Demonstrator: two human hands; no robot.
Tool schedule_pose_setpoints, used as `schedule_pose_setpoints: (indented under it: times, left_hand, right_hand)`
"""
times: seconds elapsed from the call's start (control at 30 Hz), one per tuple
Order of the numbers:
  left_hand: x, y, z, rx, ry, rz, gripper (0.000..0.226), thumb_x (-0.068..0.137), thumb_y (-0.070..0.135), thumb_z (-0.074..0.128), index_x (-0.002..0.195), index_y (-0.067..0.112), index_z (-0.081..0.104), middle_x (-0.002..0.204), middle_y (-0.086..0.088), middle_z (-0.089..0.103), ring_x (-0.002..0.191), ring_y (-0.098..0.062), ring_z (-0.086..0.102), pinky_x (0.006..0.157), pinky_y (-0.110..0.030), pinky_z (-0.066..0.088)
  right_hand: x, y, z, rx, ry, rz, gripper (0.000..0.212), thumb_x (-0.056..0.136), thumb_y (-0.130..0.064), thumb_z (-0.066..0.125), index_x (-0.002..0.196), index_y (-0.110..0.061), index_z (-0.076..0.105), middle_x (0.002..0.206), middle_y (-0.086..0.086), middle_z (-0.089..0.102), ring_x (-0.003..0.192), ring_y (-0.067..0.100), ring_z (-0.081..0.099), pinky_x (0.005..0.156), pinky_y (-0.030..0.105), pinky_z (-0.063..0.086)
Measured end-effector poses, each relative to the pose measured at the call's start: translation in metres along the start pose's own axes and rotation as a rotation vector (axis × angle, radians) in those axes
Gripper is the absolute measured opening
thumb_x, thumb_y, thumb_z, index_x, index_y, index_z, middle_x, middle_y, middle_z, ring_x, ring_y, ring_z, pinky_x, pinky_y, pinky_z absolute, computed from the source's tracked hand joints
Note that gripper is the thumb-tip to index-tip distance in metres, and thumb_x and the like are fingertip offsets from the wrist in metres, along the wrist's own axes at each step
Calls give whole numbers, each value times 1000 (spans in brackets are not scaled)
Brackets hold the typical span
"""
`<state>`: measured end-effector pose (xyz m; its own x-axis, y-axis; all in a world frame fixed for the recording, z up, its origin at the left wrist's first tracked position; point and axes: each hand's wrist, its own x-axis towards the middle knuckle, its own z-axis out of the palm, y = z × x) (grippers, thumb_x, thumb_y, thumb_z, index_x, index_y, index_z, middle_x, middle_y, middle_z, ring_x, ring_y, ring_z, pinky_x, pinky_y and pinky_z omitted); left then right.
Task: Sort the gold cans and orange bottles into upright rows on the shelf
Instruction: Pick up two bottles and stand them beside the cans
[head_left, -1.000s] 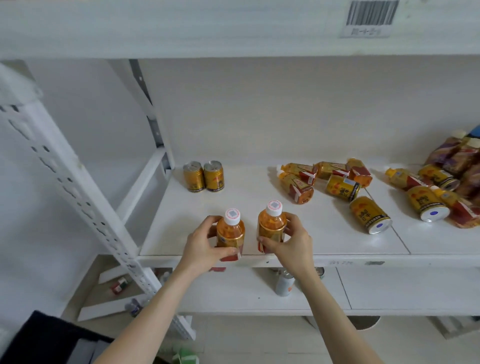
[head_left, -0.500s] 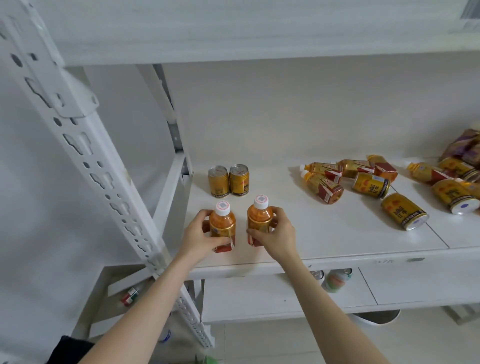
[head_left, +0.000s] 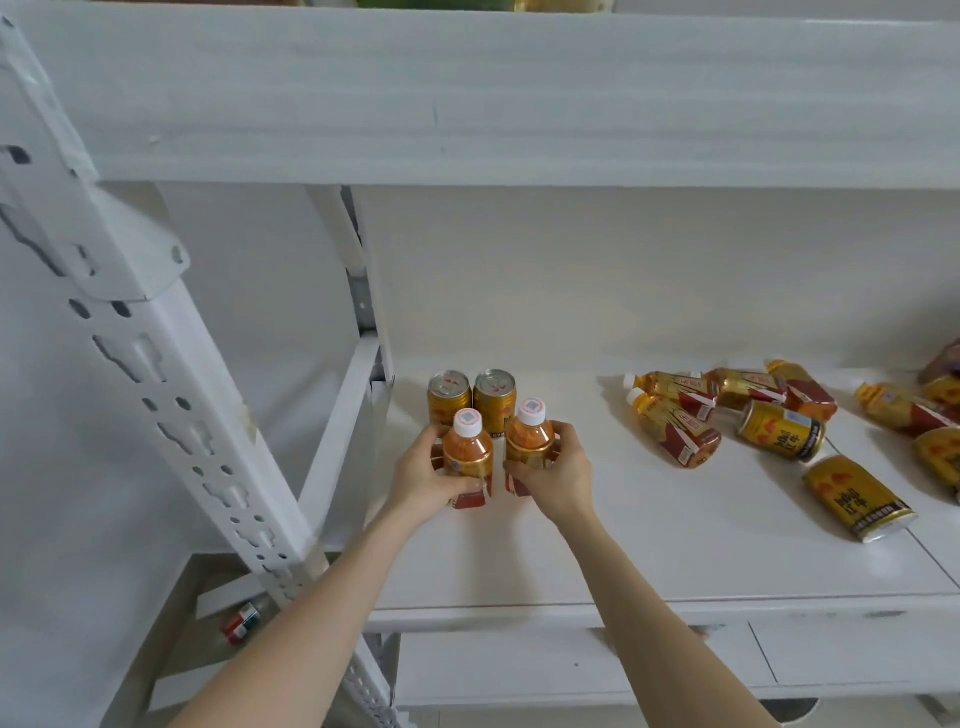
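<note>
On the shelf, two upright bottles are gripped at mid-body, one by each hand; likely light, stiff, slightly slippery plastic.

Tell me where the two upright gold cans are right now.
In the head view, the two upright gold cans stand side by side at the shelf's back left corner, directly behind the two orange bottles held by the hands.

Orange bottles, white caps
</note>
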<state>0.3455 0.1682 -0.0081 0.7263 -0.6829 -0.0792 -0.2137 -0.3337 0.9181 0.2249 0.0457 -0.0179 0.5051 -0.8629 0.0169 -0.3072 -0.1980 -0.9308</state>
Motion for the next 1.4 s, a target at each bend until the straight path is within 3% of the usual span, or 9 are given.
schedule_pose_setpoints:
  times: [0.2, 0.3, 0.47, 0.63, 0.77, 0.97, 1.4]
  left_hand:
    - [41, 21, 46, 31, -79, 62, 70, 60, 13, 86, 121, 23, 51, 110, 7, 63, 101, -14, 59, 85, -27, 45]
    - [59, 23, 68, 83, -79, 84, 70, 58, 17, 87, 119, 21, 53, 112, 3, 64, 102, -16, 60, 87, -28, 47]
    - [76, 25, 91, 103, -36, 100, 59, 60, 18, 86, 113, 20, 59, 102, 8, 65, 95, -13, 61, 84, -28, 49]
    - [82, 27, 106, 94, 109, 118, 48, 63, 17, 84, 107, 16, 64, 93, 8, 68, 86, -13, 65, 77, -26, 51]
    - [89, 28, 117, 155, 154, 118, 37, 67, 18, 80, 101, 15, 65, 91, 0, 72, 85, -18, 67, 74, -33, 54]
    - [102, 31, 127, 201, 197, 127, 35, 78, 15, 73, 110, 13, 63, 100, -4, 72, 95, -21, 66, 77, -26, 48]
    - [108, 20, 123, 225, 214, 143, 36, 85, 15, 64, 121, 19, 58, 100, -7, 72, 94, -25, 67, 80, -36, 54]
  right_hand:
    - [44, 12, -27, -29, 75, 18, 56, 66, -17, 80, 116, -16, 52, 97, -1, 64, 87, 19, 60, 71, 28, 43]
    - [65, 25, -42, -50, 91, 28, 52, 65, -19, 79, 111, -19, 54, 97, 0, 66, 88, 20, 62, 73, 33, 49]
    - [91, 37, -56, 1, 86, 18, 41, 70, -12, 76, 102, -20, 53, 87, -10, 62, 84, 17, 61, 71, 31, 46]
    - [108, 45, -56, 51, 50, -6, 45, 71, -15, 78, 105, -28, 51, 93, -13, 62, 88, 10, 61, 77, 31, 49]
    - [120, 49, -59, 87, 1, 21, 48, 72, -13, 76, 113, -21, 54, 100, -8, 63, 94, 12, 61, 79, 29, 49]
    - [133, 61, -60, 79, -40, 8, 53, 72, -16, 74, 120, -22, 54, 106, -4, 66, 98, 14, 64, 87, 41, 55]
    - [142, 60, -51, 12, -74, -12, 64, 75, -19, 75, 132, -25, 46, 113, -3, 66, 102, 14, 62, 90, 35, 52]
